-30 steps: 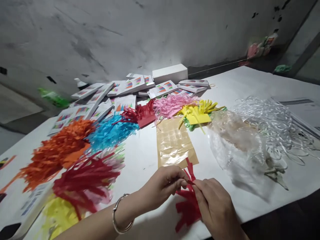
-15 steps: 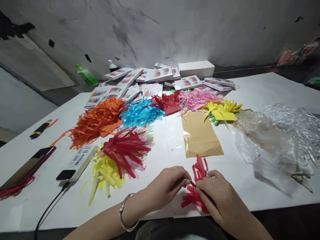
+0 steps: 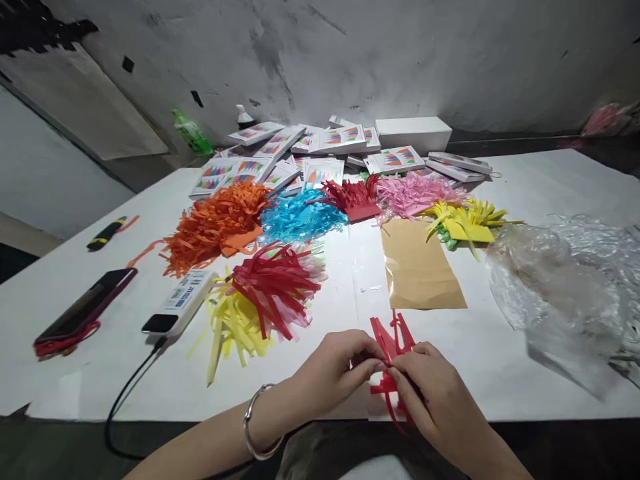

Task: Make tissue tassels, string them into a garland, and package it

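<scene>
Near the table's front edge, my left hand (image 3: 340, 370) and my right hand (image 3: 437, 390) meet fingertip to fingertip, both pinching the middle of a red paper tassel (image 3: 385, 339). Its cut strips spread out above and below the fingers, and the pinched part is mostly hidden. Left of my hands lie a finished-looking dark red tassel (image 3: 280, 283) and a yellow tassel (image 3: 237, 323), overlapping each other. Just beyond my fingers a brown paper envelope (image 3: 425, 273) lies flat on the white table cover (image 3: 330, 310).
Fringed paper piles, orange (image 3: 215, 230), blue (image 3: 303, 217), red (image 3: 353, 199), pink (image 3: 417, 195) and yellow (image 3: 465, 220), form an arc. Behind are printed boxes (image 3: 337, 139). Clear plastic (image 3: 555, 287) lies right; a phone (image 3: 85, 310) and a cabled white device (image 3: 183, 300) lie left.
Both hands keep their pinch on the red tassel, and their fingertips have come closer together. Its strips have shifted, with one hanging lower. The camera view has turned slightly left.
</scene>
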### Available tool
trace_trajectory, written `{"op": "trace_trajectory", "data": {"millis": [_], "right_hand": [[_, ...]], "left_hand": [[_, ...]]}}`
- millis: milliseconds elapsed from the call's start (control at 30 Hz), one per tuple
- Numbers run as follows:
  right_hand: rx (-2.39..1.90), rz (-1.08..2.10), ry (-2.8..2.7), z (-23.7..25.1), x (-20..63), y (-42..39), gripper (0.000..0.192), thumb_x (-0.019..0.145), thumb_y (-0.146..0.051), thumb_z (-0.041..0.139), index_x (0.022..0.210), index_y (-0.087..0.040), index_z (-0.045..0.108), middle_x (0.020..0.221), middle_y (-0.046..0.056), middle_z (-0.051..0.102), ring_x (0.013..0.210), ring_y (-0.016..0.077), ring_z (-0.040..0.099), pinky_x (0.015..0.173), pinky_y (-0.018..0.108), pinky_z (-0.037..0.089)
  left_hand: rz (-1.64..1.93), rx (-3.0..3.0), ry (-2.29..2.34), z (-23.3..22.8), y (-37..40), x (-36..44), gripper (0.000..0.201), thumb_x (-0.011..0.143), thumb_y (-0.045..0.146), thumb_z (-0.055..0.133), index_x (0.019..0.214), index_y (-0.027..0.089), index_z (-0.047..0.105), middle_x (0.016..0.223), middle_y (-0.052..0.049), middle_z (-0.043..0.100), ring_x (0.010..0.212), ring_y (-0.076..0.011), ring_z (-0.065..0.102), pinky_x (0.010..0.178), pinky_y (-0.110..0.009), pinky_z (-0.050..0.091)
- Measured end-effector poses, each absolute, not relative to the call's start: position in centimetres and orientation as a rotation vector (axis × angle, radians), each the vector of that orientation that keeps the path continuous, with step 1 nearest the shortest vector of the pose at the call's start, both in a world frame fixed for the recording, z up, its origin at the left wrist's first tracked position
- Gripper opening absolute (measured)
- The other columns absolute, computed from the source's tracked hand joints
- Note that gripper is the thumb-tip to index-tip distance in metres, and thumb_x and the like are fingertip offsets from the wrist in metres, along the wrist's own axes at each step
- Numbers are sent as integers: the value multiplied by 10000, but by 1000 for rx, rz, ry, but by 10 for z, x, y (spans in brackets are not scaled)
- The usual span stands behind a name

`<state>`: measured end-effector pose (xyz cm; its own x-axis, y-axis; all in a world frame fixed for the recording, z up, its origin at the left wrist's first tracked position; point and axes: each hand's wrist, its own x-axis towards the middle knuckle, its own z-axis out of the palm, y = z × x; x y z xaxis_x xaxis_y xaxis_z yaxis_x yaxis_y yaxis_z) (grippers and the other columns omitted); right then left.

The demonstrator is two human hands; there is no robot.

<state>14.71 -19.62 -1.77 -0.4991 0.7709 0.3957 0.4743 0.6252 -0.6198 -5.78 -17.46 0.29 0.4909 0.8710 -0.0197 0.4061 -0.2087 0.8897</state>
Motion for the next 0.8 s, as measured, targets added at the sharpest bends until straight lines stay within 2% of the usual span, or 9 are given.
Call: {"op": "trace_trajectory", "data": {"millis": [100, 200, 267, 400, 567, 633, 733, 800], "right_hand": [[-991, 608, -2148, -21, 144, -196, 219, 1010, -103, 421, 910, -204, 587, 756, 6, 647, 688, 173, 539, 675, 307, 399], [-955, 658, -2161, -23, 142, -192, 97, 999, -164, 509, 1012, -209, 593, 832, 10, 677, 727, 176, 562, 684, 298, 422], [-876, 578, -2206, -25, 140, -188, 89, 990, -169, 532, 1045, -205, 592, 824, 13, 664, 706, 175, 543, 702, 309, 421], [-781, 428, -2243, -31, 134, -181, 165, 990, -105, 458, 942, -198, 587, 729, -7, 581, 639, 153, 489, 815, 363, 414], [-845, 504, -2175, -38, 128, -178, 123, 986, -131, 487, 922, -212, 554, 767, -14, 612, 717, 161, 549, 842, 354, 428], [-880, 490, -2137, -41, 125, -176, 66, 998, -207, 508, 1038, -204, 561, 889, 22, 661, 811, 187, 590, 859, 364, 456], [-972, 418, -2035, -48, 124, -171, 310, 1003, -308, 515, 1285, -178, 506, 1135, 104, 666, 1008, 245, 607, 897, 394, 493], [-1015, 358, -1976, -52, 126, -169, 324, 1000, -258, 491, 1315, -183, 498, 1143, 111, 670, 1018, 251, 615, 898, 407, 510]], "left_hand": [[658, 1653, 1084, -2, -175, -59, 140, 899, 223, 608, 876, 157, 730, 727, -17, 691, 632, -118, 596, 622, -213, 451], [637, 1610, 1117, -5, -174, -61, 138, 871, 240, 645, 817, 150, 735, 692, -14, 689, 624, -119, 583, 613, -211, 432], [589, 1649, 1130, -6, -172, -64, 155, 868, 245, 646, 777, 147, 724, 685, -10, 685, 622, -114, 560, 600, -206, 405], [506, 1796, 1141, 2, -169, -76, 209, 907, 268, 596, 746, 155, 668, 655, 14, 631, 605, -107, 507, 592, -205, 375], [470, 1993, 1262, 13, -167, -99, 234, 968, 296, 481, 809, 187, 614, 770, -14, 666, 688, -141, 565, 624, -218, 435], [500, 2092, 1320, 15, -161, -115, 252, 984, 281, 417, 822, 200, 593, 785, -22, 680, 683, -148, 591, 622, -222, 469], [656, 2313, 1495, 17, -142, -153, 252, 975, 256, 395, 872, 228, 623, 846, -32, 723, 726, -167, 664, 660, -242, 528], [813, 2517, 1653, 18, -124, -184, 222, 946, 270, 449, 943, 274, 671, 936, -25, 762, 830, -205, 717, 735, -285, 561]]}}
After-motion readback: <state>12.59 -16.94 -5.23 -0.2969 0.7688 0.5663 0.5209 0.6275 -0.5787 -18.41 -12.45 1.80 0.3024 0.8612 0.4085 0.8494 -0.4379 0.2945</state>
